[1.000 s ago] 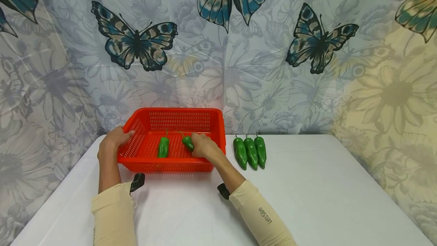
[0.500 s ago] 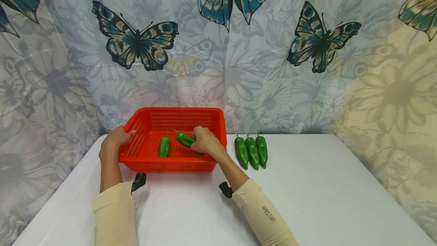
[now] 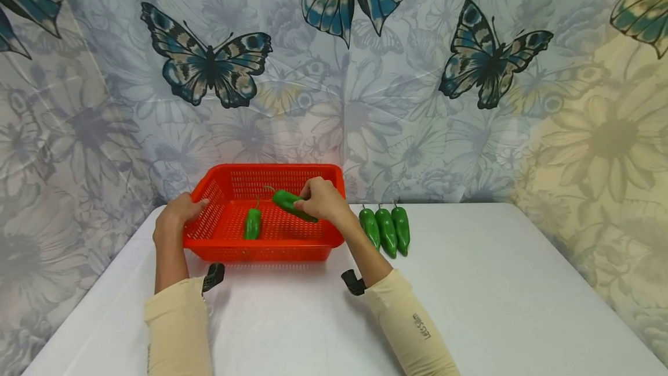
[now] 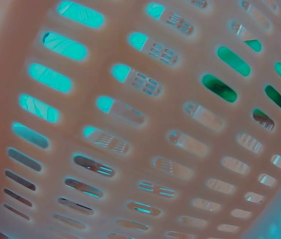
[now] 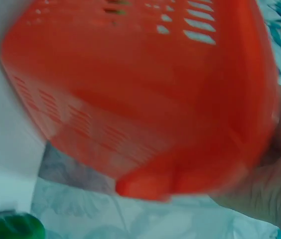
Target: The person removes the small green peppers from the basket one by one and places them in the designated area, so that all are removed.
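In the head view a red slotted basket (image 3: 282,251) stands on the white table. My left hand (image 3: 177,213) grips its left rim, thumb over the inside. Above the basket's right part, my right hand (image 3: 322,199) pinches a green pepper (image 3: 292,204), its stem pointing left. Another green pepper (image 3: 253,224) lies in the basket. The left wrist view is filled by the slotted basket wall (image 4: 145,119). In the right wrist view the basket (image 5: 130,99) hides my right hand's fingers; part of the hand (image 5: 267,189) shows at the right.
Three green peppers (image 3: 386,232) lie side by side on the white table (image 3: 496,289), just right of the basket. Behind the table hangs a cloth (image 3: 396,149) with butterflies and flowers.
My right hand has risen and moved slightly right, lifting the pepper off the basket's floor area. The left hand stays on the rim.
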Demonstrator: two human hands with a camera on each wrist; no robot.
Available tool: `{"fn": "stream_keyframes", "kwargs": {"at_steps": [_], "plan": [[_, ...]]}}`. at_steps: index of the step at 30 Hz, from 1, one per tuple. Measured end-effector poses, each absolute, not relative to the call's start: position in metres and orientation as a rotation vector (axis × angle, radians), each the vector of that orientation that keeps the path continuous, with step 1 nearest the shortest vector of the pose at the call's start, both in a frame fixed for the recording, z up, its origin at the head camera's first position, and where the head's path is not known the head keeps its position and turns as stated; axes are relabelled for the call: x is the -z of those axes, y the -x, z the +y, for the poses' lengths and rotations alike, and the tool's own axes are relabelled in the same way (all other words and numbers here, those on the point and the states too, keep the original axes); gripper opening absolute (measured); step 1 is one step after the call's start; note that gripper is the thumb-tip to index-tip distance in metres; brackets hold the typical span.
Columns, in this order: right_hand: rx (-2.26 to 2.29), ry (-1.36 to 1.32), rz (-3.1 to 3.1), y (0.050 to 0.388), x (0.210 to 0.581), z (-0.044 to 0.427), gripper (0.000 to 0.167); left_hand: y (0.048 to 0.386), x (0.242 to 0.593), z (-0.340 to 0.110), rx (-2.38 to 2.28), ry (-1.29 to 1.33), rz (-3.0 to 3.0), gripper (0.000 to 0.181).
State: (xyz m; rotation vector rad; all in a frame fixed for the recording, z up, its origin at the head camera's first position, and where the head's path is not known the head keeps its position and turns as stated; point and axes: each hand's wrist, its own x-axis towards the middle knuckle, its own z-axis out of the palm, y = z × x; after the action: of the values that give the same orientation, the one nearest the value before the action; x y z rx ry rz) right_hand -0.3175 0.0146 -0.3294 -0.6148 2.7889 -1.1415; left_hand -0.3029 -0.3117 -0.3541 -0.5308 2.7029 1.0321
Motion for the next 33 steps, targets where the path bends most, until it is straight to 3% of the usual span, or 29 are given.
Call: {"fn": "stream_keyframes", "kwargs": {"at_steps": [8, 33], "plan": [[1.195, 0.690, 2.751, 0.318, 0.308, 0.044, 0.010, 0.302, 0.355, -0.313, -1.034, 0.524, 2.712, 0.069], [1.141, 0.552, 2.788, 0.307, 0.279, 0.095, 0.011, 0.302, 0.354, -0.313, -1.027, 0.534, 2.704, 0.069]]}}
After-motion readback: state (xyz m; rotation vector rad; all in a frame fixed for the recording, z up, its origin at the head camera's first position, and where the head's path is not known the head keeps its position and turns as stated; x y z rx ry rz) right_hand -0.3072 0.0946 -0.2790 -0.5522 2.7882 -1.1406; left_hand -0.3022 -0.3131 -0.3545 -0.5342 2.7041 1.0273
